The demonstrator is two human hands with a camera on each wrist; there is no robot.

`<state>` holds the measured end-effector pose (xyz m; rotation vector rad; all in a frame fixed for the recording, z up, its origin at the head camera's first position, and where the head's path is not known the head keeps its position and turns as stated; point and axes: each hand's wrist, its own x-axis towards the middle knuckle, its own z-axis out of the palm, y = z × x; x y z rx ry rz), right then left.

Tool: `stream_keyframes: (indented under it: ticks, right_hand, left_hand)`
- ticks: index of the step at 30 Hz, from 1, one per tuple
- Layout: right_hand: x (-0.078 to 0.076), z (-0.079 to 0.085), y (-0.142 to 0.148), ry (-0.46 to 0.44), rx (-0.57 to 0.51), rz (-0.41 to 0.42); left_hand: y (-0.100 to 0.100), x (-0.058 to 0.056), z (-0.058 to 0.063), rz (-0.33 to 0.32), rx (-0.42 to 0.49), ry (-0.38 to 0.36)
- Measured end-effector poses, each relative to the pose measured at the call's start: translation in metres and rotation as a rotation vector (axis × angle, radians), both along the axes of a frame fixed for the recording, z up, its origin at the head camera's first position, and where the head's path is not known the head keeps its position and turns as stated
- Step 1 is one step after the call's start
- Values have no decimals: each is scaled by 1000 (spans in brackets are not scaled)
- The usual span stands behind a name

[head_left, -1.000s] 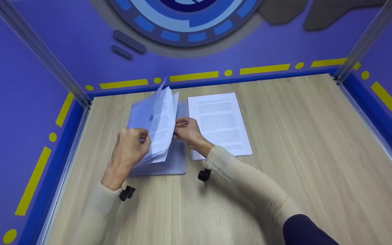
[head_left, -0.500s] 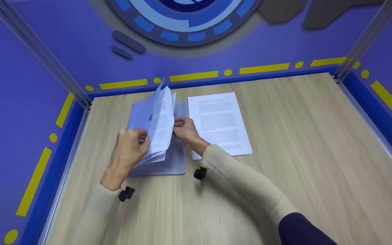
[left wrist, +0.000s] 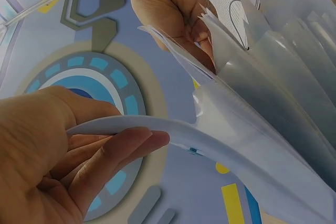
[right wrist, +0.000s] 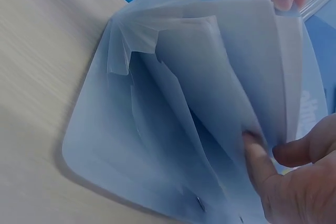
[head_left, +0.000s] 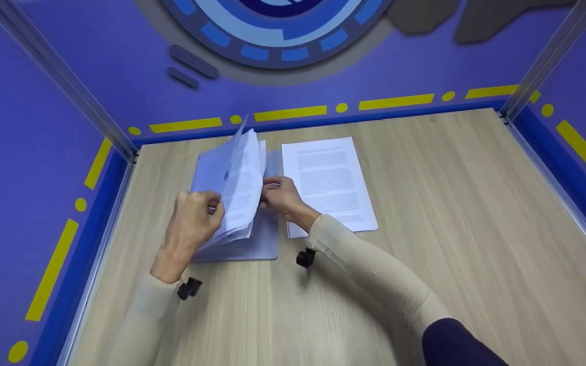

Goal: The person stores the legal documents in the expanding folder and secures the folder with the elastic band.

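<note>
A translucent blue expanding file folder (head_left: 267, 249) stands part open on the table, its pockets fanned out. My left hand (head_left: 191, 218) pinches the folder's raised cover (left wrist: 157, 124) between thumb and fingers. White printed sheets (head_left: 239, 195) show in the front pocket, just behind that cover. At the right edge of this front section, my right hand (head_left: 282, 195) pinches the papers and pocket, with the index finger (right wrist: 258, 163) tucked behind and the thumb (right wrist: 291, 153) in front. The clear dividers (right wrist: 173, 98) further back fan apart.
A stack of printed paper (head_left: 326, 178) lies flat to the right of the folder, partly under the right forearm. Blue panels (head_left: 323, 86) enclose the wooden table (head_left: 450, 203) at the back and sides. Black wrist cameras (head_left: 305, 257) hang below both wrists.
My right hand shifts slightly left and then back right, and the pinched pages sway with it. My left hand and the cover stay in place.
</note>
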<state>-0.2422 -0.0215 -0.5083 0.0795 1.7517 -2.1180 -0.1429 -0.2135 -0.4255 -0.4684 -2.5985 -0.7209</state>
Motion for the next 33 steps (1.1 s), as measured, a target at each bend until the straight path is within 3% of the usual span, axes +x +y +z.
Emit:
stream_keyframes:
  ticks: [7, 13, 22, 33]
  right_hand:
    - [0, 5, 19, -16, -22, 48]
    - [-1, 11, 41, 40, 18, 84]
    - [-4, 24, 83, 220, 270, 77]
    - [-16, 19, 130, 313, 533, 26]
  left_hand:
    - [-1, 1, -1, 3, 6, -10]
    - [-2, 1, -3, 7, 26, -13]
    - [-2, 0, -3, 14, 45, -7]
    - [0, 0, -5, 22, 74, 2]
